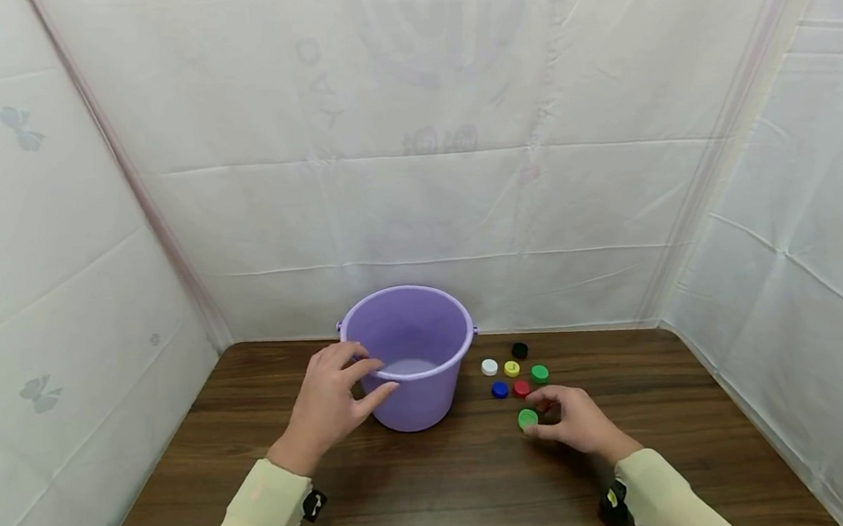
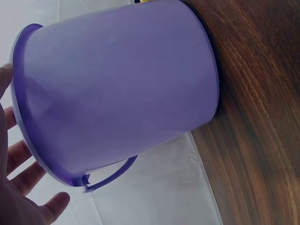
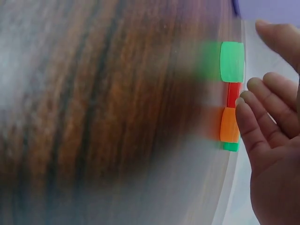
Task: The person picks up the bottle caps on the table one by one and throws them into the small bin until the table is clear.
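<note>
A purple bucket [image 1: 418, 397] stands upright at the back of the table. My left hand [image 1: 324, 397] is at its near left rim, fingers loosely spread over the edge; in the left wrist view the fingertips lie right along the rim. On the right, several coloured bottle caps lie on the wood. Over the nearest ones hovers my right hand [image 1: 574, 423], its thumb and fingers apart around a green cap [image 1: 528, 419]. An orange cap [image 3: 229, 125] is mostly hidden under those fingers in the head view. Close by are a red cap [image 1: 521, 389] and a blue cap [image 1: 500, 390].
Farther back sit a white cap [image 1: 489, 367], a yellow cap [image 1: 512, 369], a black cap [image 1: 520, 350] and a second green cap [image 1: 540, 374]. White sheeting [image 1: 416, 205] walls in the brown wooden table [image 1: 428, 513] at the back and both sides. The bucket's handle [image 2: 112, 177] hangs down.
</note>
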A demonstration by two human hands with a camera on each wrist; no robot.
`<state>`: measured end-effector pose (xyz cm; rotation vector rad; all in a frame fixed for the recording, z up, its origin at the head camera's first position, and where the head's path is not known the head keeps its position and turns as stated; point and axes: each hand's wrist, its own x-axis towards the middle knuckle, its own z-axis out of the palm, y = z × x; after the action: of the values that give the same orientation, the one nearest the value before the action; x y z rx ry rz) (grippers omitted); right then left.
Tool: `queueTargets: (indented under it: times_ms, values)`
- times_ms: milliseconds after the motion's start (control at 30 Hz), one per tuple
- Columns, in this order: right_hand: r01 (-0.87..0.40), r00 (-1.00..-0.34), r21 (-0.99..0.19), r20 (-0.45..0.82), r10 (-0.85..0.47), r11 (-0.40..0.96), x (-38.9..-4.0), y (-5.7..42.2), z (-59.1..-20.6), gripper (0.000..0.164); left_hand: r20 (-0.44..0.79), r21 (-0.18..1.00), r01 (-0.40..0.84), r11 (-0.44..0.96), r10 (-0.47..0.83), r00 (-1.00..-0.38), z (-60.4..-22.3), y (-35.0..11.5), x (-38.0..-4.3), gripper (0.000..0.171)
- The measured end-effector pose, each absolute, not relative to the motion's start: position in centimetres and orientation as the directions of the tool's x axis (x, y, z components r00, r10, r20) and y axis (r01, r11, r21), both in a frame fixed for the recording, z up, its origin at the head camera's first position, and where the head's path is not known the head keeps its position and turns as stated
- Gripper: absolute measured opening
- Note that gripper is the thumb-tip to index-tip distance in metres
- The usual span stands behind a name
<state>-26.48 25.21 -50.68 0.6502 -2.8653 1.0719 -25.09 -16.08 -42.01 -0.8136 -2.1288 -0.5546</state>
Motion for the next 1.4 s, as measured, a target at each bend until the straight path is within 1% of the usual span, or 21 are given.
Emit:
queueTargets:
  times_ms: [267, 567, 767, 1133, 1400]
  values:
    - [-0.357, -0.923, -0.629, 0.125, -0.363, 0.690, -26.6, 24.8, -50.5, 0.044, 0.795, 0.122, 0.715, 0.689, 0.364, -0.486, -42.0, -16.0, -25.2, 0.027]
    - [-0.345, -0.925, -0.638, 0.108, -0.364, 0.689, -26.7, 24.4, -50.8, 0.042, 0.790, 0.148, 0.714, 0.684, 0.353, -0.502, -41.9, -15.9, -25.2, 0.027]
    - [-0.362, -0.919, -0.637, 0.123, -0.374, 0.681, -26.5, 24.3, -51.0, 0.040, 0.793, 0.167, 0.725, 0.668, 0.346, -0.501, -42.0, -15.9, -25.4, 0.026]
    - [-0.373, -0.917, -0.629, 0.139, -0.373, 0.682, -26.6, 24.1, -51.2, 0.037, 0.769, 0.212, 0.717, 0.664, 0.339, -0.542, -42.0, -16.0, -25.3, 0.026]
    - [-0.352, -0.925, -0.632, 0.126, -0.358, 0.690, -26.7, 24.1, -51.4, 0.033, 0.778, 0.211, 0.720, 0.662, 0.332, -0.533, -42.1, -16.0, -25.3, 0.026]
